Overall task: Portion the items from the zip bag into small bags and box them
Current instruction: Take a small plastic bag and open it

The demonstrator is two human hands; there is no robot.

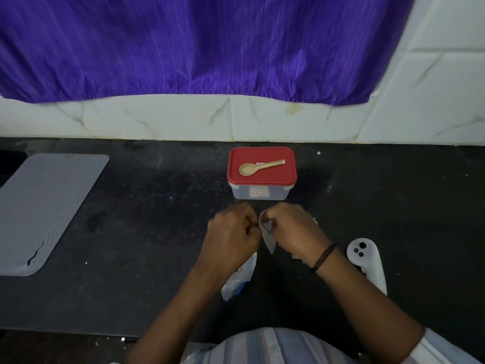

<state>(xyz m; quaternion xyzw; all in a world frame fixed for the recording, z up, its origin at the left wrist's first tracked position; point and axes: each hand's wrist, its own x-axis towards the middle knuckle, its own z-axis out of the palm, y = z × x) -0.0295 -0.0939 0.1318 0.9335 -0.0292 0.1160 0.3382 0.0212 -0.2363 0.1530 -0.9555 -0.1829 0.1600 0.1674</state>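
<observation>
Both your hands were curled together over the table (147, 285), left hand (232, 233) and right hand (294, 229) each pinching a small clear bag (268, 236). Red-lidded box (262, 177) sat closed just beyond, spoon (258, 167) on its lid.

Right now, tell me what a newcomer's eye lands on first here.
The red-lidded clear box stands mid-counter against the tiled wall, with a beige spoon lying on its lid. Just in front of it, the left hand and right hand together pinch a small clear bag. A purple curtain fills the top of the view, and a grey ribbed mat lies at far left.
</observation>
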